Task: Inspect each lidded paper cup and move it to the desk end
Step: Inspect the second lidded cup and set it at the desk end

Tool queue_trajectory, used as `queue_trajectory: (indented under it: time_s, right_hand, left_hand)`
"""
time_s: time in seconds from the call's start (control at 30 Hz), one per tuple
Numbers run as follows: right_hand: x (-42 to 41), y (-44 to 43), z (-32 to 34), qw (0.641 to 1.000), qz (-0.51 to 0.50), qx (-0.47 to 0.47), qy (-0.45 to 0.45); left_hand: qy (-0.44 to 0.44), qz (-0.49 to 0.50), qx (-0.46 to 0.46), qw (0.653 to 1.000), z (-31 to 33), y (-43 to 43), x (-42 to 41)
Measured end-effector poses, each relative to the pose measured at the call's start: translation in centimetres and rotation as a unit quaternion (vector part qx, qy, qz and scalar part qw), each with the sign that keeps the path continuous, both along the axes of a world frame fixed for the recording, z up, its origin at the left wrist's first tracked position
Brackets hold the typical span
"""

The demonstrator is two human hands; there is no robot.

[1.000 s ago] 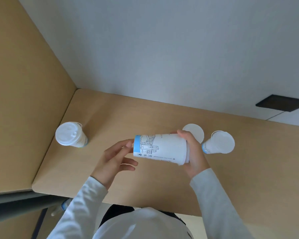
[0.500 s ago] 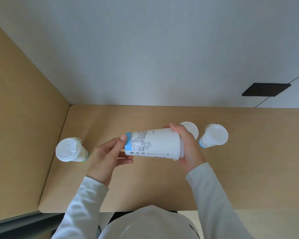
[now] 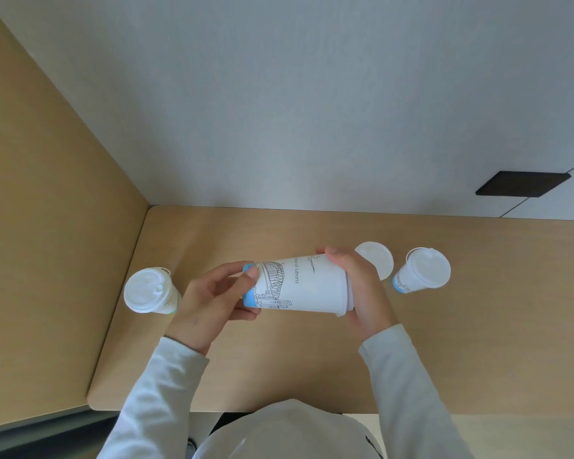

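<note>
I hold a white lidded paper cup with line drawings and a blue base band sideways above the desk. My left hand grips its base end; my right hand wraps its lid end. Another lidded cup stands upright near the desk's left end. Two more lidded cups stand to the right: one partly hidden behind my right hand, the other beside it.
The wooden desk meets a tan side panel on the left and a grey wall behind. A dark rectangular plate sits on the wall at right. My grey sleeves and torso fill the bottom of the view.
The held cup has been rotated about its axis, so different printing faces up; my left fingers have shifted on the base. The standing cups have not moved.
</note>
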State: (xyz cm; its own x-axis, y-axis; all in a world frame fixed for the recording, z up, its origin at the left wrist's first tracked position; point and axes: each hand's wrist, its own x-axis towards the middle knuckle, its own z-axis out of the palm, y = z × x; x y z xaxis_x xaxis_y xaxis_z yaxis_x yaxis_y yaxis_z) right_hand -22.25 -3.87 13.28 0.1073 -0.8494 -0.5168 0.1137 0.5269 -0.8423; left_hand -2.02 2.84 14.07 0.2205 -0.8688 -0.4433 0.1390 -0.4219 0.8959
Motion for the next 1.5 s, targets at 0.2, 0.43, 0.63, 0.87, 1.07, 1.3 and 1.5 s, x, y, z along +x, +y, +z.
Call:
queue_trajectory:
  time_s: [0.2, 0.43, 0.63, 0.87, 1.07, 1.3, 1.5]
  right_hand:
    - [0.4, 0.4, -0.2, 0.999, -0.018, 0.017, -0.023]
    - [1.2, 0.8, 0.2, 0.999, -0.027, 0.004, -0.032]
    - [1.5, 0.8, 0.4, 0.998, -0.049, -0.005, -0.042]
    - [1.6, 0.9, 0.8, 0.998, -0.053, -0.016, -0.038]
    - [1.4, 1.0, 0.8, 0.997, -0.052, -0.024, -0.048]
    - [1.3, 1.0, 0.6, 0.998, -0.052, -0.034, -0.024]
    - [1.5, 1.3, 0.4, 0.997, -0.049, -0.048, -0.018]
  left_hand:
    - [0.020, -0.021, -0.031, 0.999, 0.0, 0.7, 1.0]
    - [0.035, -0.019, -0.018, 0.999, -0.2, 0.7, 1.5]
    - [0.061, 0.001, 0.006, 0.998, -0.1, 0.7, 1.6]
    - [0.065, -0.029, -0.041, 0.997, -0.5, 1.0, 2.3]
    - [0.037, 0.026, 0.021, 0.999, 0.2, 0.5, 1.2]
    - [0.074, -0.042, -0.023, 0.996, -0.4, 1.5, 2.4]
    - [0.053, -0.030, 0.009, 0.998, 0.2, 1.3, 2.0]
